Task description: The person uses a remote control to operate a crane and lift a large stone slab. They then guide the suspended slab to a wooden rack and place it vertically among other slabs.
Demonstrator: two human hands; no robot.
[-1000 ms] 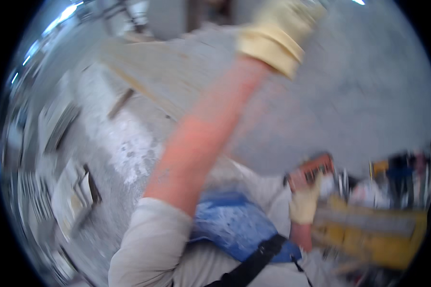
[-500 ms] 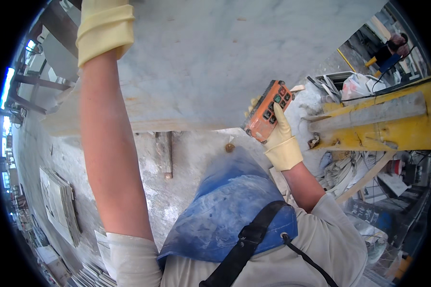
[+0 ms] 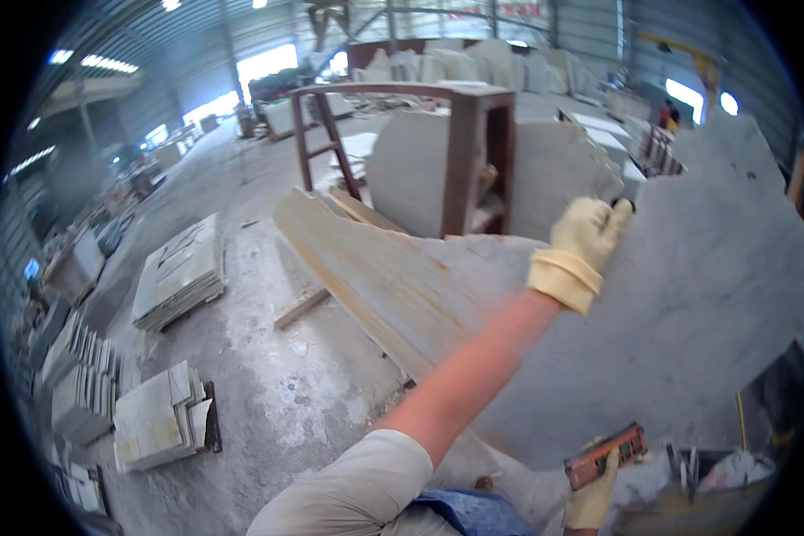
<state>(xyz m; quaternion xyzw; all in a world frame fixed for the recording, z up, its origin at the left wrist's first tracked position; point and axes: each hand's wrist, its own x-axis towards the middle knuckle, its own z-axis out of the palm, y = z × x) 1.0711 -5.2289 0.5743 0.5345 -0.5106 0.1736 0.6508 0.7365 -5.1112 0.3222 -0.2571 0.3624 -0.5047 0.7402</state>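
A large grey-white stone slab (image 3: 688, 295) with a jagged top edge stands tilted in front of me. My left hand (image 3: 590, 234), in a cream rubber glove, reaches across to the slab's upper edge. Its fingers are closed, and a small dark piece (image 3: 625, 205) shows at their far side; what it is I cannot make out. Low at the right, my right hand (image 3: 591, 500), gloved the same, is wrapped round an orange crane remote control (image 3: 606, 456) with dark buttons. The remote is held beside the slab's lower part.
A rusty steel frame (image 3: 460, 165) rises behind the slab, with another grey slab (image 3: 411, 170) against it. Stacks of stone sheets (image 3: 183, 268) lie on the dusty floor at left. A wood strip (image 3: 301, 308) lies near the slab's foot. A person (image 3: 668, 116) stands far off.
My view has swung up and left, showing the hall and the slab's top edge. The left hand is now visible at that edge. The remote stays in my right hand.
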